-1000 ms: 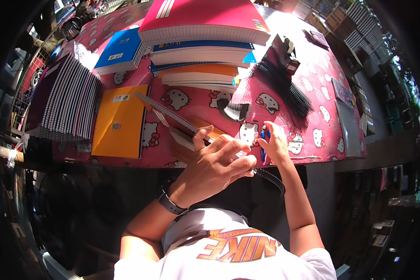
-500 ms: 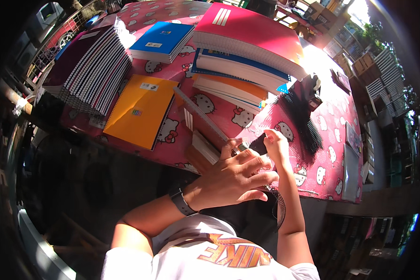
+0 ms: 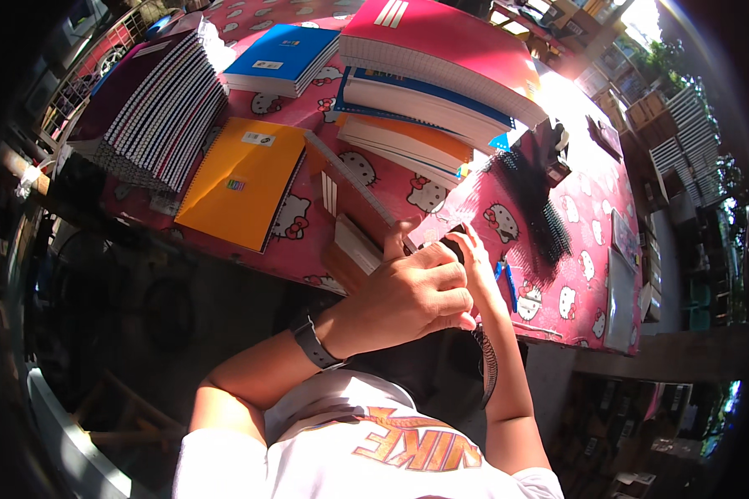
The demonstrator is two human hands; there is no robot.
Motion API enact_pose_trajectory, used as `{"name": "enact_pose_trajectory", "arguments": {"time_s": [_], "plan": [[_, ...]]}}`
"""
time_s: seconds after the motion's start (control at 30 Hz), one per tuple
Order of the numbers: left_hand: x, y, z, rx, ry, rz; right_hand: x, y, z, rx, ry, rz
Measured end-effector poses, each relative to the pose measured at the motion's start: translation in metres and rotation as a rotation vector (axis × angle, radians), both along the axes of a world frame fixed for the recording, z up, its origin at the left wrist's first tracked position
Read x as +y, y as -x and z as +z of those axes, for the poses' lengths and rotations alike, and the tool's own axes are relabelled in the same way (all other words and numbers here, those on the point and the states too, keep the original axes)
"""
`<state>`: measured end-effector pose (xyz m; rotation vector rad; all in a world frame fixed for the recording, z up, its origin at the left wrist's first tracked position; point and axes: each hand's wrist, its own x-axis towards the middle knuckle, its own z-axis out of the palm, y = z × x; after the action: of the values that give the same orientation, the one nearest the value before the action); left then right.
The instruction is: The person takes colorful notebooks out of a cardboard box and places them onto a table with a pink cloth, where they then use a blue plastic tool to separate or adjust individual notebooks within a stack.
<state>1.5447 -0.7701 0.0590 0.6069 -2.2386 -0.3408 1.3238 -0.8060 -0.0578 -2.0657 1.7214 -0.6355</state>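
My left hand (image 3: pixel 420 293), a dark watch on its wrist, is closed at the near end of an upright brown-covered notebook (image 3: pixel 359 195). Its index finger sticks up by the notebook's edge, while the other fingers curl in; what they grip is hidden. Just beyond, my right hand (image 3: pixel 473 254) bends its fingers together beside a dark patch, partly behind the left hand. From under the hands a black spiral coil (image 3: pixel 488 374) hangs beside my right forearm. Blue-handled pliers (image 3: pixel 509 281) lie on the table right of my right hand.
A yellow notebook (image 3: pixel 243 185) lies left, near a tall stack of spiral notebooks (image 3: pixel 154 108). Behind are blue notebooks (image 3: pixel 281 60) and a pile topped by a red-pink cover (image 3: pixel 441 43). Black coils (image 3: pixel 541 208) lie at right on the pink patterned tablecloth (image 3: pixel 570 279).
My left hand's fingers have curled in from a spread pose. My right hand has moved slightly left, uncovering the pliers. The whole view has shifted slightly.
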Motion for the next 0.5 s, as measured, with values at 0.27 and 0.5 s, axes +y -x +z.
{"name": "enact_pose_trajectory", "arguments": {"time_s": [0.27,0.5], "plan": [[-0.008,0.000,-0.004,-0.046,0.048,-0.015,-0.001,-0.006,-0.002,0.017,0.087,-0.036],[-0.024,-0.012,-0.005,0.103,0.037,0.127,0.056,0.003,0.092,-1.413,-0.274,0.389]]}}
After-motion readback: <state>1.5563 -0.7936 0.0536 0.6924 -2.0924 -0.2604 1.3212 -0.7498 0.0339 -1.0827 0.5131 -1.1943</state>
